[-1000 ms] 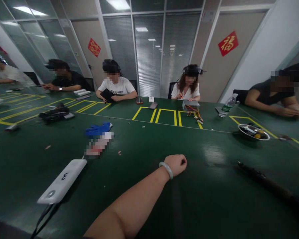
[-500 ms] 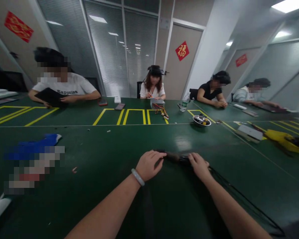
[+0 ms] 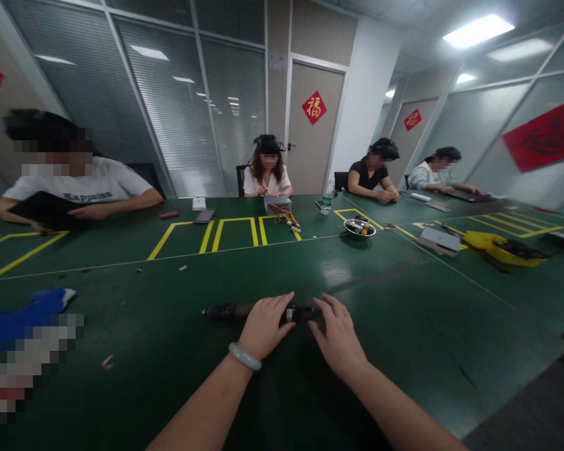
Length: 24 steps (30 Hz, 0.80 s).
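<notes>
A long black electric screwdriver (image 3: 237, 311) lies crosswise in front of me on the green table, its narrow tip pointing left. My left hand (image 3: 266, 322), with a pale bangle at the wrist, is closed over its middle, fingers on top and thumb on the near side. At the rear end, my right hand (image 3: 338, 335) has its thumb and curved fingers about the black body. That end is partly hidden by the fingers, and no cable shows beyond it.
A blue item (image 3: 32, 313) lies at left near a small reddish scrap (image 3: 107, 361). Farther off are a metal bowl (image 3: 360, 229) of small parts, a water bottle (image 3: 327, 199), a grey box (image 3: 277, 203) with wires and a yellow bag (image 3: 498, 247). Several people sit across the table.
The view has turned right. The screwdriver now extends left past my left hand, which grips its middle. My right hand is at its rear end; the cable seen at right is out of sight.
</notes>
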### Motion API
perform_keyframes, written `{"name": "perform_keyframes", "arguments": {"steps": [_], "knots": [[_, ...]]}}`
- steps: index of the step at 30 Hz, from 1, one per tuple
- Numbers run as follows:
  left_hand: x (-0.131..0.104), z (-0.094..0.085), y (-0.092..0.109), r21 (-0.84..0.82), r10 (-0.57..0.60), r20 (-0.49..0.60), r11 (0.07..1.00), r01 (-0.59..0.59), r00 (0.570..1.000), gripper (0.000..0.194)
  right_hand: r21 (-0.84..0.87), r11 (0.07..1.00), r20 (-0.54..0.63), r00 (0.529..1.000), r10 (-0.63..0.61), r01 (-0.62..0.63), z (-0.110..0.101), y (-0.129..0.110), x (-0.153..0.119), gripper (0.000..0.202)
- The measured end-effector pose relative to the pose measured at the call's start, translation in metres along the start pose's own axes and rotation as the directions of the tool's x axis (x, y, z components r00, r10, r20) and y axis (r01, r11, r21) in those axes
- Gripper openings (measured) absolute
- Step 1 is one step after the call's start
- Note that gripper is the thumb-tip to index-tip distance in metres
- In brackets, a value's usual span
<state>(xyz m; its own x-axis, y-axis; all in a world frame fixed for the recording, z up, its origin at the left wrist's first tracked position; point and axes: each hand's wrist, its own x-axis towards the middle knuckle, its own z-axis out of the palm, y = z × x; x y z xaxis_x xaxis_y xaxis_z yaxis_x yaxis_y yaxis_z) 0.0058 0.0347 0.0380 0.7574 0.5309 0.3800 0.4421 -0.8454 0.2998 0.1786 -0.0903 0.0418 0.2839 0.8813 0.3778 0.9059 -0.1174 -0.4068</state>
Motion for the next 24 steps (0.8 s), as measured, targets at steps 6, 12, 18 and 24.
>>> {"name": "perform_keyframes", "arguments": {"steps": [6,12,18,24], "knots": [[0.003,-0.010,0.010,0.005,-0.099,0.067,0.995,0.099,0.993,0.045,-0.241,0.966,0.058,0.992,0.111,-0.094,-0.021,0.043,-0.046,0.025],[0.004,-0.028,0.018,-0.006,-0.094,0.146,0.995,0.096,0.985,0.032,-0.051,0.997,0.201,0.978,-0.048,0.060,-0.047,0.082,0.000,0.026],[-0.001,-0.038,0.003,0.002,-0.092,0.146,0.996,0.092,0.985,0.023,0.135,0.982,0.204,0.966,-0.156,0.131,-0.032,0.071,0.044,0.023],[-0.003,-0.031,0.001,0.023,-0.054,0.106,0.998,0.052,0.993,0.029,0.083,0.983,0.171,0.969,-0.178,0.166,-0.005,0.029,0.038,0.022]]}}
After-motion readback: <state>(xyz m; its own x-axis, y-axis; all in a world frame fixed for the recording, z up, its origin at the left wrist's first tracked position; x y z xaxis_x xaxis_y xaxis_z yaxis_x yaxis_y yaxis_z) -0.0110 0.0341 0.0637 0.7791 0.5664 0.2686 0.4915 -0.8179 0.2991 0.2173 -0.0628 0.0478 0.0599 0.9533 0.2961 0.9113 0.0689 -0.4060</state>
